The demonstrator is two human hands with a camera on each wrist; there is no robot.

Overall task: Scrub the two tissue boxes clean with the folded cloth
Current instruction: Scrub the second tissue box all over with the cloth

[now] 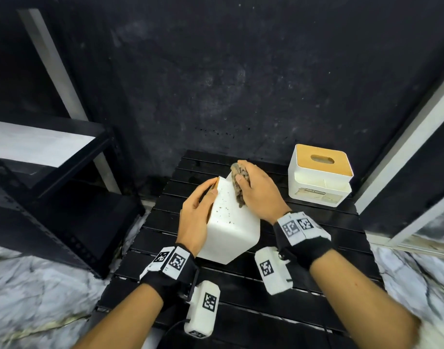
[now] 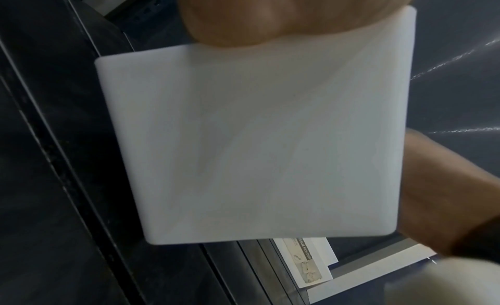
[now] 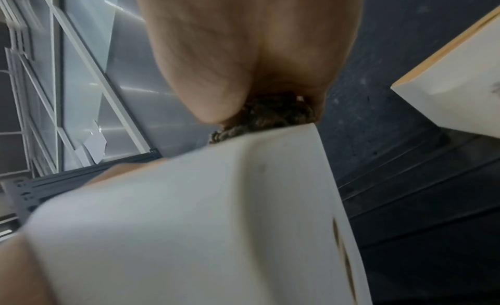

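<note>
A white tissue box (image 1: 231,222) lies tipped on its side in the middle of the black slatted table (image 1: 316,260), its upward face speckled with dark spots. My left hand (image 1: 195,212) grips its left side, thumb over the top edge; the left wrist view is filled by a plain white face of the tissue box (image 2: 270,138). My right hand (image 1: 256,192) holds a brown-grey folded cloth (image 1: 239,182) pressed on the box's far right edge, and the cloth (image 3: 273,115) shows under the palm above the tissue box (image 3: 189,224). A second white tissue box (image 1: 320,175) with a wooden slotted lid stands upright at the back right.
A black metal shelf rack (image 1: 52,177) stands left of the table. A dark wall (image 1: 241,71) rises right behind it. A white-framed panel (image 1: 404,147) leans at the right. The floor (image 1: 27,298) is marble-patterned.
</note>
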